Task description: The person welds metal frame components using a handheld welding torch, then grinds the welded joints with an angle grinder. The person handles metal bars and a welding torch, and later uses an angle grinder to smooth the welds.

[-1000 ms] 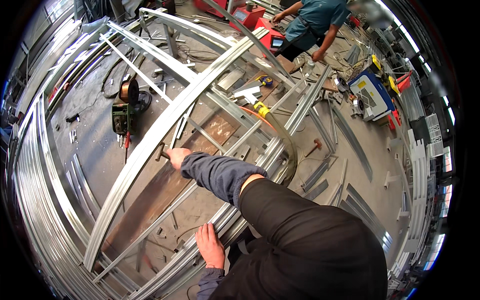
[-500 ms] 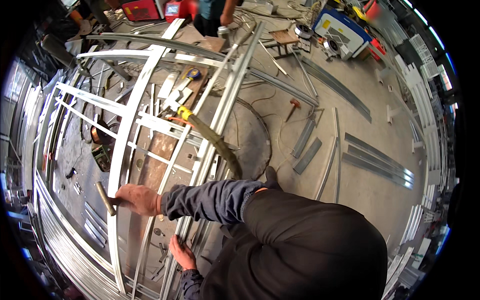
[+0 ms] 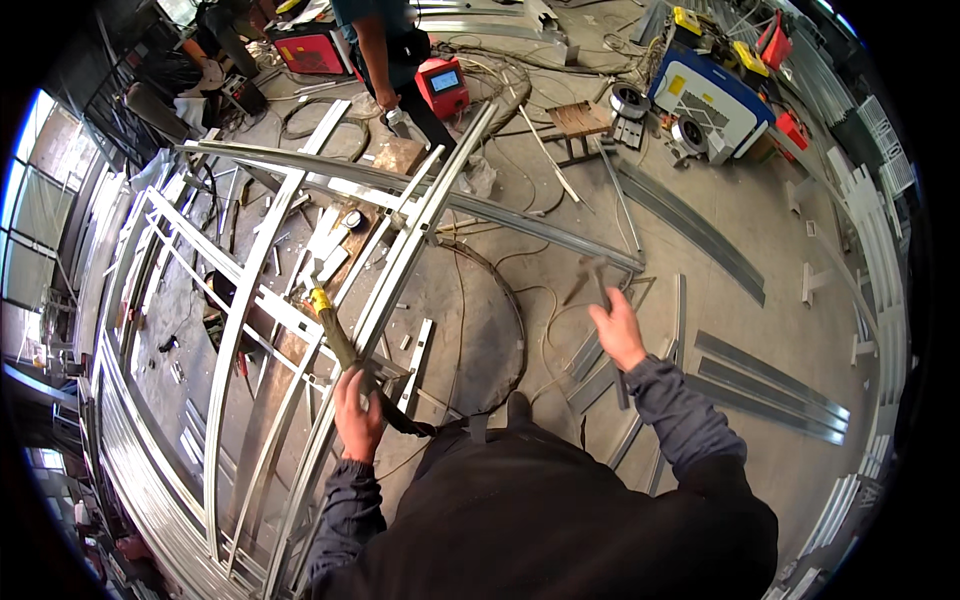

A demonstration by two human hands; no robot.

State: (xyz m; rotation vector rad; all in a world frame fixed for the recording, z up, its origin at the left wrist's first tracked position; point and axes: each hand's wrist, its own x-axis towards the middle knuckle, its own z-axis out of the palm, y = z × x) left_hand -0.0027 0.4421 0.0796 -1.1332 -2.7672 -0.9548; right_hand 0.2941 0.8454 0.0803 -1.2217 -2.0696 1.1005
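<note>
My right hand [image 3: 620, 335] is closed around a hammer [image 3: 622, 390], away from the frame on the right. Part of its handle shows below the hand, and its upper end is blurred. My left hand [image 3: 358, 418] is at the near side of a silver metal frame [image 3: 375, 315], fingers stretched forward and apart. Its fingertips are beside a rail and a dark green sleeved hose [image 3: 340, 340]; whether they touch either cannot be made out. The hose has a yellow collar [image 3: 320, 299] and lies across the frame.
A second hammer [image 3: 577, 285] lies on the floor, blurred. Grey metal strips [image 3: 765, 390] lie at the right. Stacked long profiles [image 3: 150, 500] fill the left. Another person [image 3: 385, 60] stands beyond the frame, near a red machine [image 3: 442, 88]. A blue-and-white machine [image 3: 710, 105] stands far right. Cables cross the floor.
My right hand has swung the hammer from over the frame's left rail to the right, off the frame. My view has turned. The other person shows more fully.
</note>
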